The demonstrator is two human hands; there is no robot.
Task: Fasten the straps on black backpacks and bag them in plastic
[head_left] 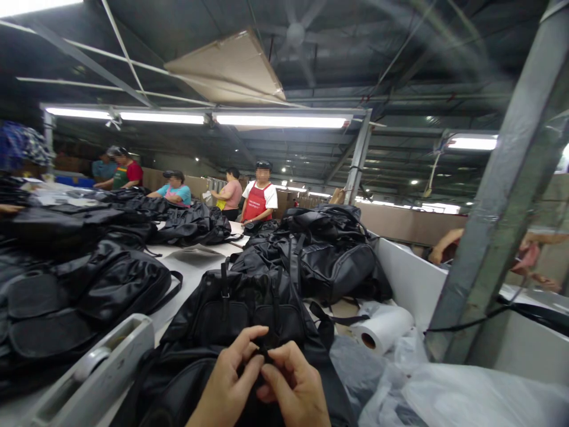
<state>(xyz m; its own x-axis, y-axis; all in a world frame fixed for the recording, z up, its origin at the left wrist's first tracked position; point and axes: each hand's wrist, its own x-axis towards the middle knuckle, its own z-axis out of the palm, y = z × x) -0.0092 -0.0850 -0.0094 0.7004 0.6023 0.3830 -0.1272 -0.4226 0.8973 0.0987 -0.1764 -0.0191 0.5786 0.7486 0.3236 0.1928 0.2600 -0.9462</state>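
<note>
A black backpack [208,332] with front pockets and buckled straps lies on the table right in front of me. Over its middle, my left hand [235,373] and my right hand [291,379] come together, fingertips nearly touching. Both hands pinch a small dark piece [263,350] between thumb and fingers. It looks like part of a strap or fastener on the backpack, but black on black I cannot make out its kind.
More black backpacks [329,261] are heaped behind and to the left. A grey metal arm [98,373] stands at near left. On the right are a white roll [386,329], clear plastic bags [471,391] and a steel post [493,207]. Several people work farther back.
</note>
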